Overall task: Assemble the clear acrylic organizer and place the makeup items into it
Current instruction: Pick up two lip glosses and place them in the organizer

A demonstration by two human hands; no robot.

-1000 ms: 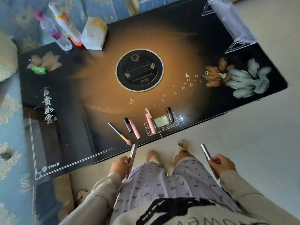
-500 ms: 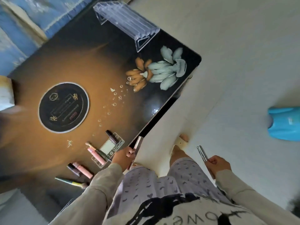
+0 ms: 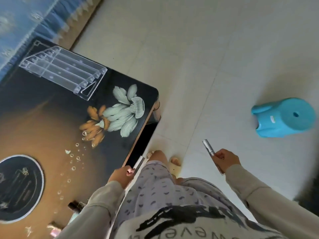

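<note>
The clear acrylic organizer (image 3: 63, 70), a stepped rack with several rows, stands at the far corner of the dark glass table (image 3: 51, 121). My left hand (image 3: 120, 175) is closed around a silver makeup tube (image 3: 139, 163) at the table's near edge. Out over the floor, my right hand (image 3: 225, 160) grips another silver tube (image 3: 208, 147), well away from the table. A dark-capped tube (image 3: 74, 205) and a pink item (image 3: 55, 229) lie on the table beside my left sleeve, partly hidden.
A round black inlay (image 3: 20, 187) and painted flowers (image 3: 117, 114) mark the tabletop. A light blue plastic stool (image 3: 284, 118) lies on the tiled floor at right. Blue patterned sofa fabric (image 3: 25, 23) borders the table's far side. My feet in slippers (image 3: 172, 161) stand by the table.
The view has swung right: the organizer and table corner slid toward the left and centre, and the stool came fully into sight. Both hands keep their tubes.
</note>
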